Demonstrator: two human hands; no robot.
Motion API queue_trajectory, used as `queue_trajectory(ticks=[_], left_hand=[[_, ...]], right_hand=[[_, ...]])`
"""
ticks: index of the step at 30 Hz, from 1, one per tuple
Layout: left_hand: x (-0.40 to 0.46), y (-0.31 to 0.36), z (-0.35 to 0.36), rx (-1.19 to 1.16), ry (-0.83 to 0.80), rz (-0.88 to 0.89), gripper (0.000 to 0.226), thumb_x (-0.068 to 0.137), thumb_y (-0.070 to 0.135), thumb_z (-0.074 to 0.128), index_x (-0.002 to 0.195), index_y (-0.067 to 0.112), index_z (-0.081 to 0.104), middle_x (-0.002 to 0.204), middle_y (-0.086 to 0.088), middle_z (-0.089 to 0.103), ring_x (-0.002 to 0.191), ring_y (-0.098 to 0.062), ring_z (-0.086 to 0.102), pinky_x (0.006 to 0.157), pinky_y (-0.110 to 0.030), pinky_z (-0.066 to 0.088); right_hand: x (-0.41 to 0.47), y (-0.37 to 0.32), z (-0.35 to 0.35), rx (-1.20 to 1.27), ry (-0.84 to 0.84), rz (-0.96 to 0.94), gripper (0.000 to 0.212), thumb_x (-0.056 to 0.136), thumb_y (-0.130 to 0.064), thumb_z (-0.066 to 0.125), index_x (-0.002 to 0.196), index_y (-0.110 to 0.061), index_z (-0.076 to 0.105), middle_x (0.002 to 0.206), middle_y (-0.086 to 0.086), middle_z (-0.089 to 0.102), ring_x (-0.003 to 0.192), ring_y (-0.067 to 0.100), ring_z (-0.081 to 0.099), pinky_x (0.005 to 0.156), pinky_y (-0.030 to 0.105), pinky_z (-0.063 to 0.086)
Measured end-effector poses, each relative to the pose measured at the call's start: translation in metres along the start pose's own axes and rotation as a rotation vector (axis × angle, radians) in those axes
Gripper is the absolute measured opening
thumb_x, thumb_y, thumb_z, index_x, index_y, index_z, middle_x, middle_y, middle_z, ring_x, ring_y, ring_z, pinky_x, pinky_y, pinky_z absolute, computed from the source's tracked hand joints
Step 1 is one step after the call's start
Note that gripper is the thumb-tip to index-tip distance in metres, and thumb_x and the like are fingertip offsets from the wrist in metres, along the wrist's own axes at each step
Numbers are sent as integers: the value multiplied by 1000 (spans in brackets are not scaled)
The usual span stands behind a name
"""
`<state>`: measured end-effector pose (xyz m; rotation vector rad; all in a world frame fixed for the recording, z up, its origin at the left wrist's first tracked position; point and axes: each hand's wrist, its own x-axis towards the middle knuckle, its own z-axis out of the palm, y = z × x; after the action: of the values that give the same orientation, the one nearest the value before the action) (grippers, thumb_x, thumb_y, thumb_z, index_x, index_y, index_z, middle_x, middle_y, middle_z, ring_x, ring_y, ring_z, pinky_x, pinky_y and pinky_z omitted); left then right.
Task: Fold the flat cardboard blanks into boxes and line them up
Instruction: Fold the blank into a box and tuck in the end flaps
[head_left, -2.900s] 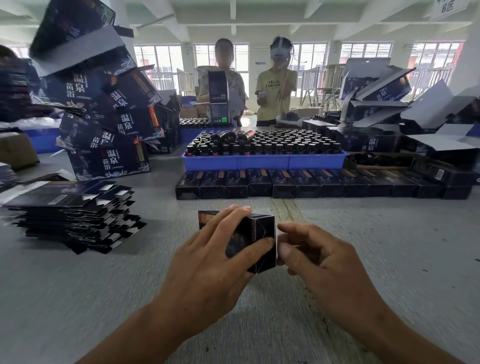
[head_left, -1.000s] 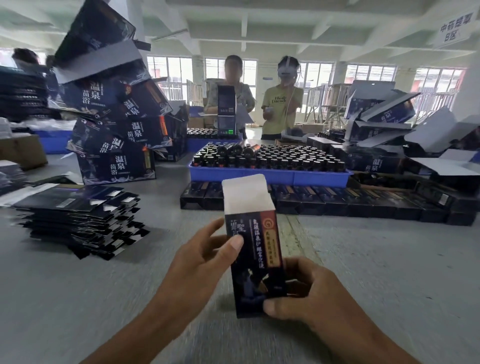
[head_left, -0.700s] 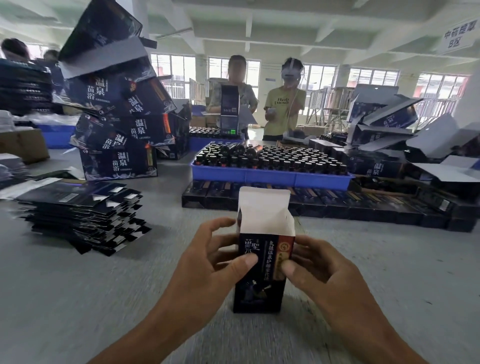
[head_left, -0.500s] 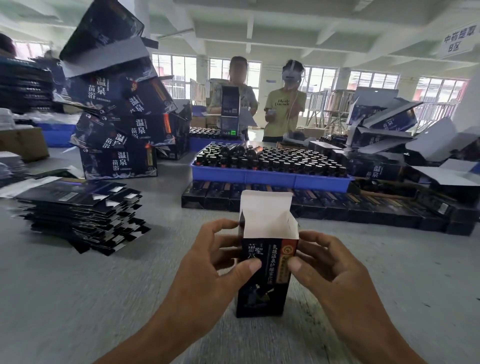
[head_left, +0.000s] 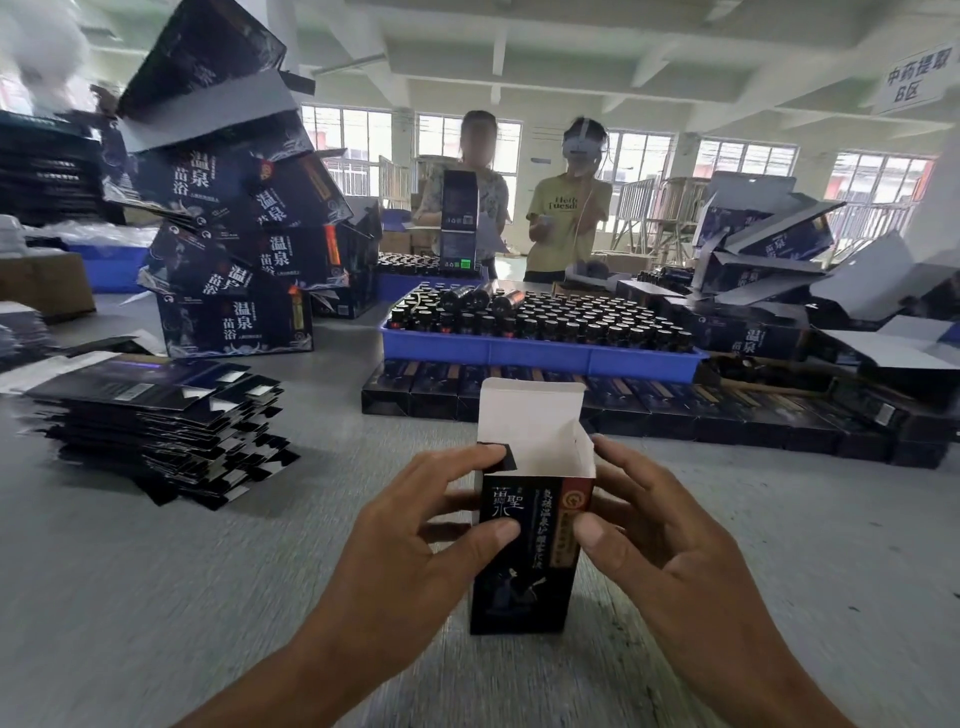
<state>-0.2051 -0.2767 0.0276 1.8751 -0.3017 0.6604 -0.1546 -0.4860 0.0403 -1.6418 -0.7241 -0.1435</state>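
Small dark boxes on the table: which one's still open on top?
The box standing upright between the left hand and right hand, white top flap up. The row of boxes behind it lies flat, closed.

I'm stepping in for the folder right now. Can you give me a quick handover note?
Left hand and right hand both grip the upright box standing on the table.
Its top is open, lid flap up.
Done: a row of finished boxes lies before the blue tray.
Left: close this top, line it up, then fold the blanks stacked at left.
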Motion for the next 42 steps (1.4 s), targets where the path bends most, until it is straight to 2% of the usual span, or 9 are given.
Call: queue_trajectory(ticks=[5,11,16,19,26,32,34,38,42], left_hand=[[1,2,0,-11,16,55,31,87,41,65,117,49,61,120,17,68,113,-3,66,87,-13,52],[3,5,-1,44,46,114,24,96,44,57,119,51,59,129,28,58,114,3,62,82,-8,50],[3,4,-2,33,38,134,26,95,30,61,118,42,64,126,25,60,114,-1,64,80,-12,54],[3,5,-2,18,30,124,27,92,32,60,119,34,66,125,22,62,113,-3,64,80,-15,56],[2,7,-4,44,40,119,24,91,45,61,115,42,65,126,21,62,114,-4,64,81,-15,55],[0,13,-1,-6,48,182,20,95,36,56,111,31,68,131,19,60,122,-8,60,79,-20,57],[0,15,0,1,53,202,20,95,34,57,110,29,68,131,19,60,121,-7,60,77,-17,55],[-1,19,0,8,54,207,21,95,32,57,109,26,70,127,21,61,119,-2,60,76,-12,53],[-1,21,0,10,56,190,23,94,32,56,111,25,69,125,20,62,114,-6,64,76,-11,53]], right_hand=[[-1,-3,0,-31,-33,-39,50,80,-51,64,124,-70,50,127,-38,59,114,-12,60,78,2,48],[-1,-4,0,-96,-49,-44,48,84,-50,61,124,-73,48,123,-43,57,114,-17,56,76,-1,46],[0,-5,-3,-103,-51,-44,48,84,-56,59,128,-71,47,127,-37,58,116,-10,59,82,7,52],[-1,-4,-3,-119,-54,-39,44,89,-58,58,130,-69,47,129,-36,57,118,-9,58,83,8,52],[-2,-10,-4,-188,-38,-71,34,88,-63,47,121,-71,53,124,-38,60,112,-10,61,84,2,45],[-3,-16,-1,-228,41,-163,26,93,-52,57,118,-58,62,132,-47,49,128,-19,43,94,-3,35],[-5,-18,-1,-217,77,-184,24,90,-49,61,112,-55,67,131,-46,51,126,-18,47,95,0,38],[-6,-22,-1,-100,121,-158,19,82,-37,65,97,-49,70,120,-33,66,107,-8,65,81,6,51],[-7,-24,1,-45,118,-157,26,82,-34,66,101,-51,65,113,-26,71,106,-5,67,81,6,50]])
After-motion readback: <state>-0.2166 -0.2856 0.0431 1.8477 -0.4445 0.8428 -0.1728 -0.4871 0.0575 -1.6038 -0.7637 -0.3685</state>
